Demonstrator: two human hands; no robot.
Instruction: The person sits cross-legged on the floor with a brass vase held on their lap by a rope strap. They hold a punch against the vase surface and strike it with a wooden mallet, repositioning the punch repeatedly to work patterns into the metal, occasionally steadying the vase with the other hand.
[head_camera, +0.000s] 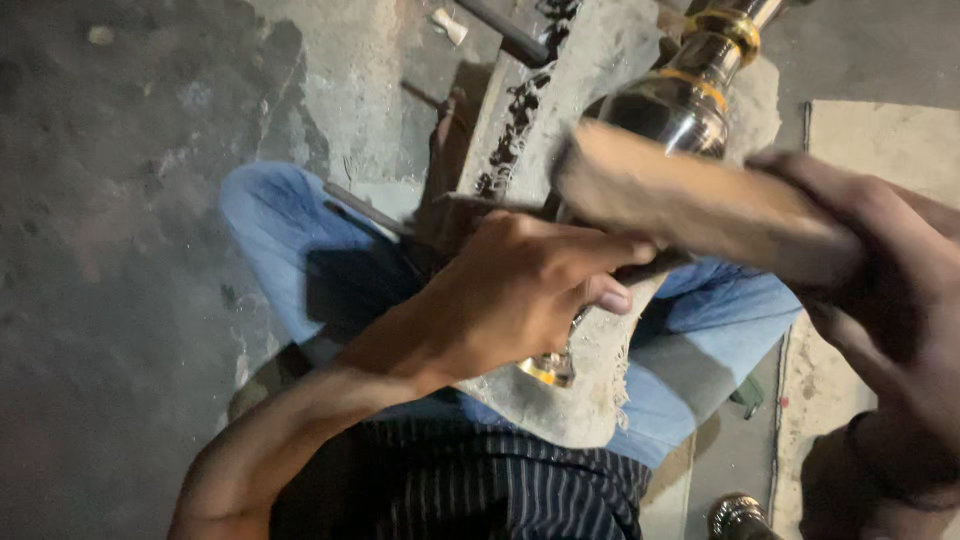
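Here, seen from above, left hand (520, 290) curled over a dark rod (655, 268), fingers (600, 297) bent tightly around it and thumb tucked beneath, just over the lap. Right hand (880, 300) closed around the near end of a wooden block (680, 200), blurred, its far end lying across the shiny metal piece (680, 105); impossible to tell whether touching it or just above. Metal piece rounded and silvery with gold bands, tapering up toward the top edge, set beside a grey stone slab (590, 60) crusted with dark grime. Dirty grey cloth (580, 390) draped over blue jeans (290, 250), a small brass part (548, 368) peeking out beneath the left hand. Striped dark shirt (470, 480) at the bottom. Rough concrete floor (110, 250) all around, another small metal part (738, 517) lying near the lower right.
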